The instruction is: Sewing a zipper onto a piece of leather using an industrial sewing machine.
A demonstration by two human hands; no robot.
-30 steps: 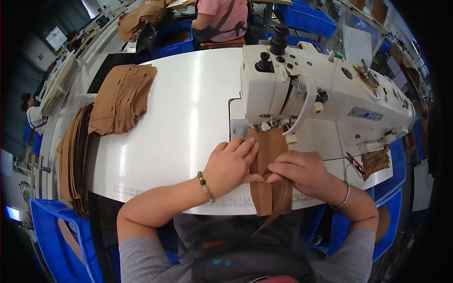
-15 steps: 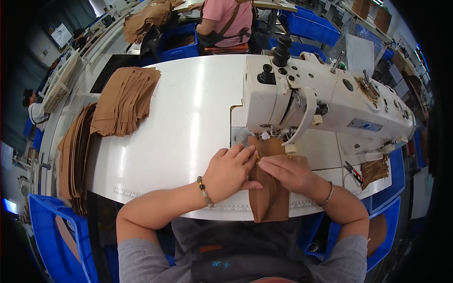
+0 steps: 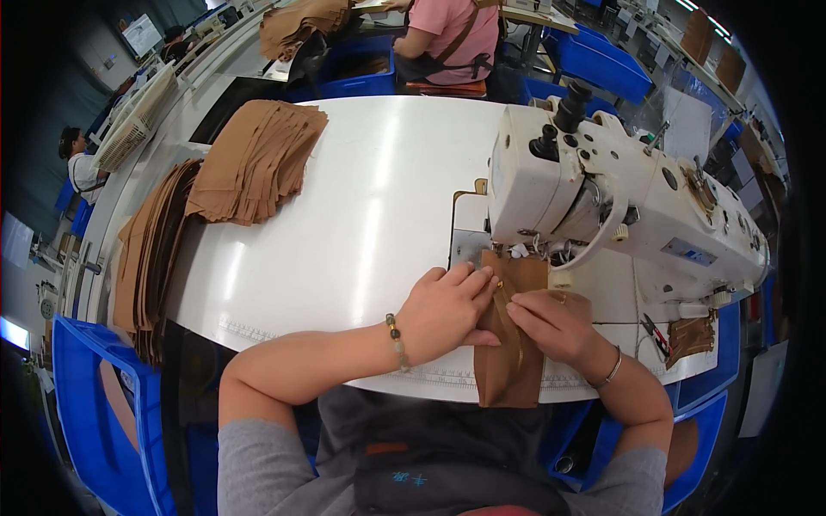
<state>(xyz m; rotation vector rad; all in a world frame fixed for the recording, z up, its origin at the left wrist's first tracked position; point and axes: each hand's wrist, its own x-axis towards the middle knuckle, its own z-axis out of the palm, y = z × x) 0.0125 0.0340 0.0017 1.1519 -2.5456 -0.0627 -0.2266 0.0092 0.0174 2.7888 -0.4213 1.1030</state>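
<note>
A long brown panel [image 3: 497, 383] lies under the sewing machine's head [image 3: 551, 176] and hangs slightly over the table's near edge. A thin gold-coloured line runs along it, with a small gold bit near my left fingertips. My left hand [image 3: 443, 314] rests on the panel's left side, fingers bent slightly and pressing down, thumb spread apart. Just to the right, my right hand [image 3: 557, 325] has its fingers pressed together on the panel's right part, pinching its raised edge. The machine's needle area is partly hidden by its head and guard.
Two stacks of brown pieces, one fanned [image 3: 254, 163] and one upright [image 3: 151, 258], sit at the left. Red-handled snips [image 3: 656, 335] and small brown strips [image 3: 691, 338] lie at the right. Blue bins [image 3: 112, 404] flank the table [image 3: 361, 198]. A person in pink [image 3: 447, 39] sits beyond.
My right fingertips have moved away from my left ones, leaving a gap over the panel. My left hand stays pressed on it. The whole view has shifted, moving the scene rightward.
</note>
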